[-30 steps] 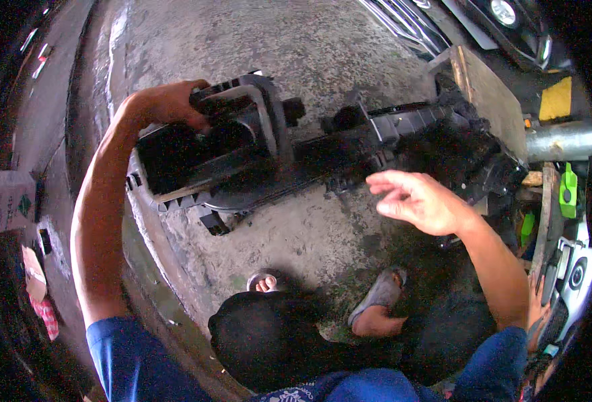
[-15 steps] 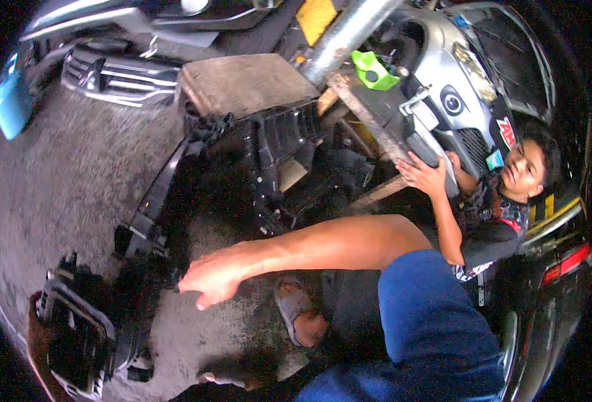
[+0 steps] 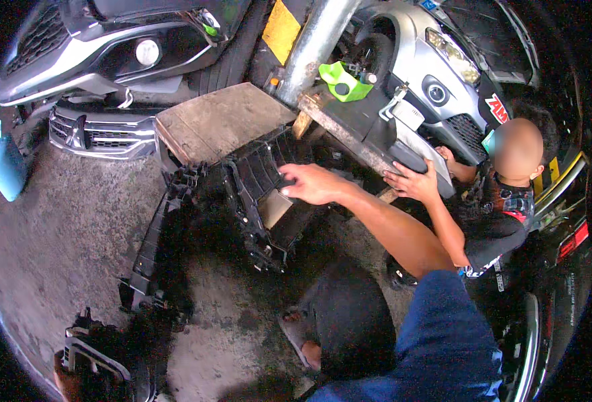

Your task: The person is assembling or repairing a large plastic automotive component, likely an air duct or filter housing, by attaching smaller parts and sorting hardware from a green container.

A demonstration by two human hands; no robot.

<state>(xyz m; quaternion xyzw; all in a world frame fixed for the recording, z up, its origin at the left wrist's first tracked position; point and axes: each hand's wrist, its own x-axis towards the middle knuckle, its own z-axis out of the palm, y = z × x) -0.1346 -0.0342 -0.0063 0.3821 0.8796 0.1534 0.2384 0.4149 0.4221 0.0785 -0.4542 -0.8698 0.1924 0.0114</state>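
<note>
Half-curled right hand is placed at ribbed black plastic panel, beside the near edge of the brown box; grip indeterminable. Black plastic frame is flanked by left hand, closure obscured.

Right hand at black ribbed part

Lettered red-and-white sticker (silver car's front); emblem on grille.

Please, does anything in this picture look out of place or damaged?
The silver grille sits on the floor beside the brown panel, apparently detached from any car, so it looks out of place. No clear damage shows on it.
</note>
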